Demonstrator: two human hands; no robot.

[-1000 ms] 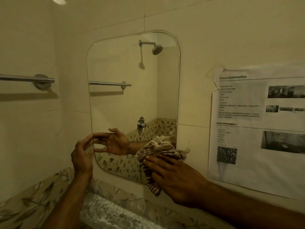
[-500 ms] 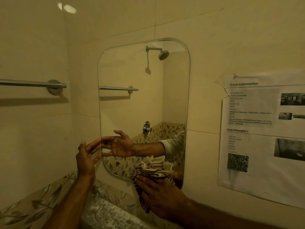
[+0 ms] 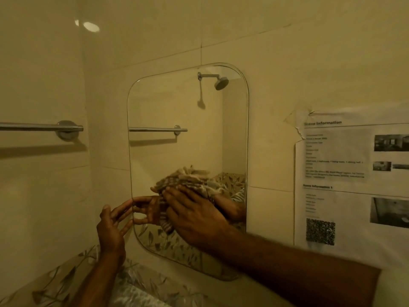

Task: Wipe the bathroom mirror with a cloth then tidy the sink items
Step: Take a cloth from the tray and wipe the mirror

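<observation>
A rounded frameless mirror (image 3: pixel 188 120) hangs on the tiled wall in the head view. My right hand (image 3: pixel 194 216) presses a striped brown and cream cloth (image 3: pixel 186 180) flat against the lower half of the glass. My left hand (image 3: pixel 112 227) is beside the mirror's lower left edge, fingers spread, their tips touching the rim. It holds nothing. The glass reflects both hands, a shower head and a towel bar. The sink and its items are out of view.
A chrome towel bar (image 3: pixel 42 127) is fixed to the left wall. A printed paper sheet (image 3: pixel 354 180) with a QR code is taped to the wall right of the mirror. A band of leaf-patterned tile (image 3: pixel 55 282) runs below.
My right hand has slid the cloth up and to the left across the lower glass. My left hand has stayed at the mirror's left edge. The camera has tilted upward.
</observation>
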